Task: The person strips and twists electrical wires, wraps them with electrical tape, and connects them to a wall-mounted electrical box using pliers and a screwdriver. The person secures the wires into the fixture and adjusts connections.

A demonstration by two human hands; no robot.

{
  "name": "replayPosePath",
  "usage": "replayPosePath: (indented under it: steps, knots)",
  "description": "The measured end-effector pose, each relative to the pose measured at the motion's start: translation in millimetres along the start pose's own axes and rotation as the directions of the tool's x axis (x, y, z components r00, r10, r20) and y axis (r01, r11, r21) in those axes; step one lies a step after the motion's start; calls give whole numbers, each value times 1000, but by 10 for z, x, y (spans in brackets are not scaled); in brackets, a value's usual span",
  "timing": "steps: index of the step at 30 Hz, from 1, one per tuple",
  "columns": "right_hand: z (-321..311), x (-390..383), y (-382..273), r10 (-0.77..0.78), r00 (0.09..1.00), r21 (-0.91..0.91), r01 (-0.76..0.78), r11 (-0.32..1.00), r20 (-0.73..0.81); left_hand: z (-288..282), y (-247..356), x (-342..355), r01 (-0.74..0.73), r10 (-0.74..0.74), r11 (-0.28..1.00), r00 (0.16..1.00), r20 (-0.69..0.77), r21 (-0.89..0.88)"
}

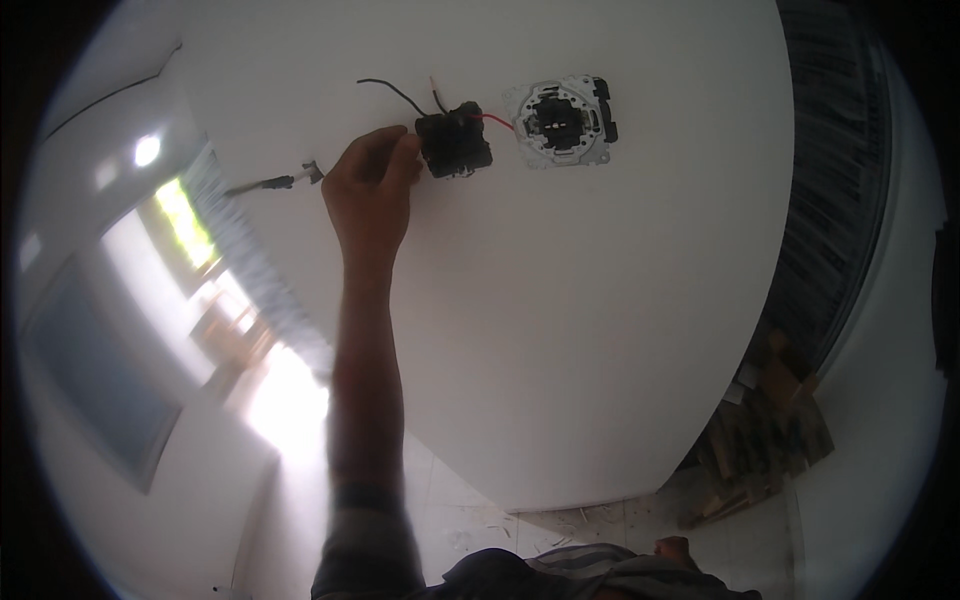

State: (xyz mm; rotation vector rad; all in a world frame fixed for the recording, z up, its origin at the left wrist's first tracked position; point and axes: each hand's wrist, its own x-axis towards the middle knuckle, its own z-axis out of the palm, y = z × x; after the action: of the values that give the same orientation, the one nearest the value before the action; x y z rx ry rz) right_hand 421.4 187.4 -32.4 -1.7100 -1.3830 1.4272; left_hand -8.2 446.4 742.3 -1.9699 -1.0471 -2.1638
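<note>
My left hand (pixel 375 185) reaches up to a white wall. Its thumb and fingers pinch the left edge of a black, square electrical switch insert (pixel 455 142). Dark wires stick out from the insert's top, and a red wire (pixel 497 121) runs right from it. That wire leads towards a round switch mechanism (pixel 558 124) with a pale metal mounting plate and black centre, set on the wall. At the lower edge, by grey cloth, shows a small skin-coloured shape (pixel 675 548). It may be my right hand, but its fingers cannot be made out.
Left of my hand, a grey cable end (pixel 275 183) wrapped in dark tape sticks out from the wall. Bright light comes from an opening (pixel 290 400) at the left. Pieces of wood and cardboard (pixel 770 430) lie at the lower right. Debris (pixel 590 515) is scattered at the wall's foot.
</note>
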Motion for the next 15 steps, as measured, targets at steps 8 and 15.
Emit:
replayPosePath:
  steps: [8, 15]
  knots:
    - [-138, -282, -88, -183, 965, -816, 258, 517, 189, 79, -22, 137, -328, 339, 867, 940, 38, 375]
    - [-177, -392, -84, -229, 960, -753, 267, 602, 158, 166, -100, 257, -487, 515, 765, 855, 53, 422]
